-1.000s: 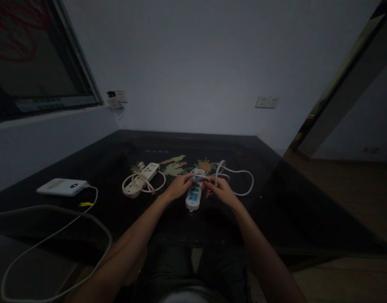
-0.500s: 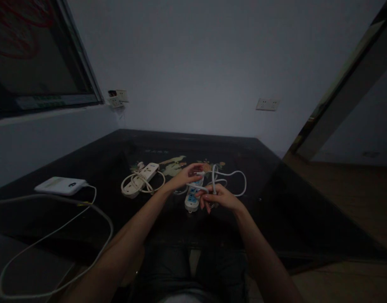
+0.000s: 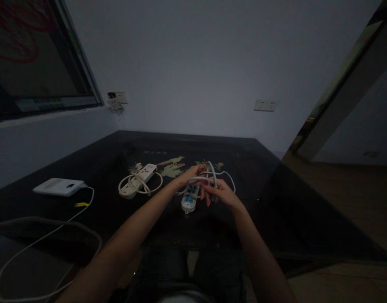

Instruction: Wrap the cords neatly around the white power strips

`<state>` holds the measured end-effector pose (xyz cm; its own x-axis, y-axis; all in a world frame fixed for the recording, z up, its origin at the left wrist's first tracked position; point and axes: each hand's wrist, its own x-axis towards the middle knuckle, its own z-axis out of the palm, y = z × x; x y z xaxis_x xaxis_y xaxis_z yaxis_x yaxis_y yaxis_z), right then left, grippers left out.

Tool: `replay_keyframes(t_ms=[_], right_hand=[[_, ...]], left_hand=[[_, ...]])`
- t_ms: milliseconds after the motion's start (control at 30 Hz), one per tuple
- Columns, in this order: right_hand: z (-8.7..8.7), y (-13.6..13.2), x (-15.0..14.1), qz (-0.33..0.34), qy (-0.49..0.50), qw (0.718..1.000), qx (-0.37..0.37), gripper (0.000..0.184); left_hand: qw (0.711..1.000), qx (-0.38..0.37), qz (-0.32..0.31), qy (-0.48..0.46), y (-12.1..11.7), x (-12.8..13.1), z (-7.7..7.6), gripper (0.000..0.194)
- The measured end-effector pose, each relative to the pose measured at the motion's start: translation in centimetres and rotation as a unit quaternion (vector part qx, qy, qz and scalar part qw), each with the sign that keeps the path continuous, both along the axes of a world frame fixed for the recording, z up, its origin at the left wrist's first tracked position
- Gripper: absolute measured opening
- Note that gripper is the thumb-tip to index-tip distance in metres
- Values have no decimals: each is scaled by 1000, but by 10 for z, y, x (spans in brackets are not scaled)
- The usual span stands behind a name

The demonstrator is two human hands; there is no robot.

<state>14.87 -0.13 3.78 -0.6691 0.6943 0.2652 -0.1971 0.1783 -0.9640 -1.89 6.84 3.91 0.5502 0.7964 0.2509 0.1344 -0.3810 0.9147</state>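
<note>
A white power strip with blue sockets (image 3: 189, 200) lies on the dark table (image 3: 124, 210) in front of me. Its white cord (image 3: 226, 176) loops up above it. My left hand (image 3: 190, 173) reaches over the far end of the strip, fingers curled on the cord. My right hand (image 3: 219, 192) sits just right of the strip, fingers closed round a bend of the same cord. Both hands hold the cord gathered in loops over the strip.
A second, cream power strip (image 3: 138, 181) with its cord coiled round it lies to the left. A flat white device (image 3: 58, 186) with a cable sits at the far left. Wall sockets (image 3: 266, 104) are behind. A thick white cable (image 3: 38, 244) loops near the table's front left edge.
The wide cord loop that lay to the right has been drawn in towards the strip. Both hands have gathered the cord into tighter loops above it.
</note>
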Motion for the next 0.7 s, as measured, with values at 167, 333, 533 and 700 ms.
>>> replay_keyframes(t_ms=[167,333,533,700], right_hand=[[0,1,-1,-49,3,999,-8,31],[-2,4,0,-84,7,996,-1,33],[-1,10,8,-162,21,987,1,30],[-1,16,17,-271,5,962,30,30]], left_hand=[[996,-15,-78,-48,5,-6,-14,41],[992,-36,-107,-62,-1,6,-17,45],[984,-100,7,-149,-6,1,-10,41],[954,-138,68,-258,-15,-17,-5,34]])
